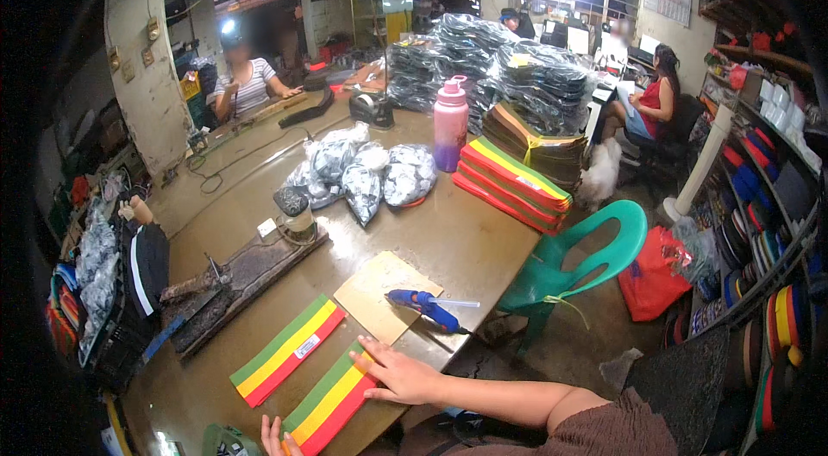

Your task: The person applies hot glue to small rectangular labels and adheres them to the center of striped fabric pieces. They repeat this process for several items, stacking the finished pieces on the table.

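Note:
A green, yellow and red striped fabric band (326,402) lies at the table's near edge. My right hand (395,373) rests on its far end with fingers spread and stretched out. At the near end, my left hand (274,436) holds the band's edge between fingers and thumb, partly cut off by the lower rim. A second striped band (289,351) with a small white label lies just to the left. Beyond my right hand, a blue glue gun (427,308) with a clear glue stick lies on a tan cardboard sheet (375,288).
Wrapped bundles (466,59), a pink bottle (451,124), stacked striped bands (513,184) and filled plastic bags (362,167) stand farther back. A dark board (250,288) with a blade lies left. A green chair (595,253) adjoins the table's right edge. Other people sit in the background.

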`<state>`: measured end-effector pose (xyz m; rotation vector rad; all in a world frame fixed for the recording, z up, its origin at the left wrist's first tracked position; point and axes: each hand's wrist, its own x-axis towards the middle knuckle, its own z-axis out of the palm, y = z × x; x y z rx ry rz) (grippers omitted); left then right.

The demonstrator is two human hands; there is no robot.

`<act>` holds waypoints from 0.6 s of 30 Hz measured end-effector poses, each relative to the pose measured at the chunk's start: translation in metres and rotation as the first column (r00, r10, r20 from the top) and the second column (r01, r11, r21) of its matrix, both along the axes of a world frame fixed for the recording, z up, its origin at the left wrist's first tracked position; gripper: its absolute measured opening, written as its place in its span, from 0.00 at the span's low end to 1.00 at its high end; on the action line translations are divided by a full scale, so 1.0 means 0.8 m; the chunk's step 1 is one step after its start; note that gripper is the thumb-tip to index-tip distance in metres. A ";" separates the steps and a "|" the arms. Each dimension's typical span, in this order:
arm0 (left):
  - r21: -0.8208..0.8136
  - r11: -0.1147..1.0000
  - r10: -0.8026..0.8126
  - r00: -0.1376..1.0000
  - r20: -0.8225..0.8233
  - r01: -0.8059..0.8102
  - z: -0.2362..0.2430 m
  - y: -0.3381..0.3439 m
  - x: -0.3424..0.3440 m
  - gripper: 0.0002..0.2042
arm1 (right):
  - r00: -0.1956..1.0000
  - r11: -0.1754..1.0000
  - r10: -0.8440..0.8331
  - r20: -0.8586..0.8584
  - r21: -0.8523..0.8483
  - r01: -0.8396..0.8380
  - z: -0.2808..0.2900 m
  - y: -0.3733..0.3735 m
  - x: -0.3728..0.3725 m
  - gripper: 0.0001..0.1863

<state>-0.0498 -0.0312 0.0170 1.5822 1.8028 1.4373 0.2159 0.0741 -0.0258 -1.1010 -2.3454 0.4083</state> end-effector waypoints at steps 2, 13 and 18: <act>0.008 1.000 0.007 1.000 -0.029 -0.007 -0.001 0.000 0.001 0.17 | 1.000 1.000 0.000 0.018 0.007 0.000 -0.003 0.000 0.000 0.41; 0.067 0.997 -0.001 0.937 -0.349 0.026 -0.016 0.003 -0.009 0.15 | 0.992 0.994 -0.043 -0.121 0.098 0.055 -0.013 0.000 0.000 0.36; 0.028 1.000 0.021 0.922 -0.386 -0.011 -0.021 0.000 -0.007 0.14 | 0.983 0.993 -0.073 -0.169 0.080 0.088 -0.018 -0.002 -0.003 0.35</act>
